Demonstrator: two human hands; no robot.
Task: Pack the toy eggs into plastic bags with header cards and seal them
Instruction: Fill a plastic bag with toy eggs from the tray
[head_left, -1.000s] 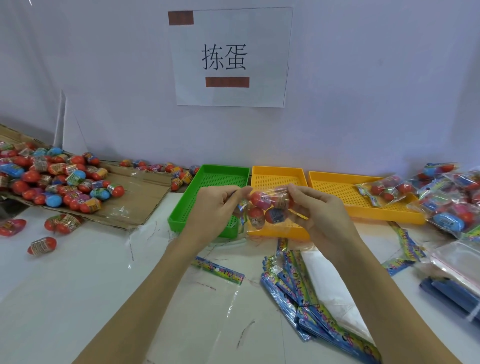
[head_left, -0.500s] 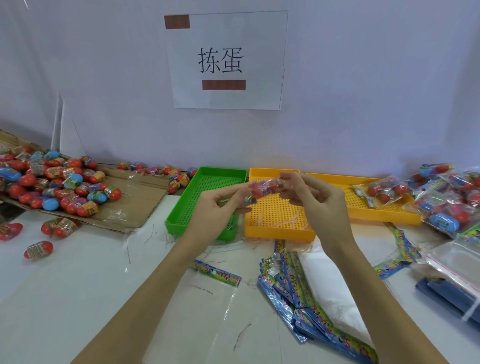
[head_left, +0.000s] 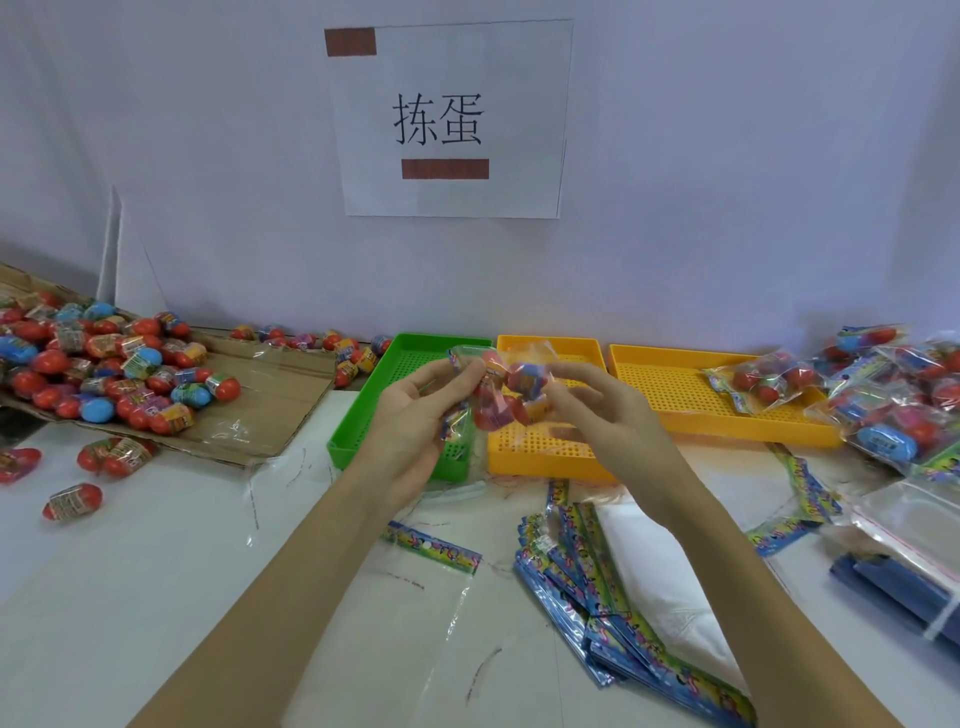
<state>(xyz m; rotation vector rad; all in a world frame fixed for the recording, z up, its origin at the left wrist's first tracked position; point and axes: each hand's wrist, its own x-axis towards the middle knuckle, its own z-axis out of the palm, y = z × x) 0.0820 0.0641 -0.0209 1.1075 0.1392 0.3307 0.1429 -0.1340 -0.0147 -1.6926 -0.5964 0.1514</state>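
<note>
I have both hands raised over the trays. My left hand (head_left: 415, 410) and my right hand (head_left: 597, 410) pinch one filled bag (head_left: 501, 392) between them, with several toy eggs inside, red and blue showing through the plastic. It hangs in the air above the seam between the green tray (head_left: 363, 431) and the nearer yellow tray (head_left: 524, 452). I cannot tell whether its flap is stuck down yet, so I judge this bag is at the sealing step or just past it.

Done so far: a heap of packed bags (head_left: 893, 400) sits at the right, one lying in the far yellow tray (head_left: 675, 384). A lot is left: a big pile of loose eggs (head_left: 98, 364) covers the cardboard (head_left: 270, 410) at the left, with a few strays on the surface (head_left: 156, 561). A stack of header cards (head_left: 597, 587) and an empty bag with its card (head_left: 431, 551) wait in front of me.
</note>
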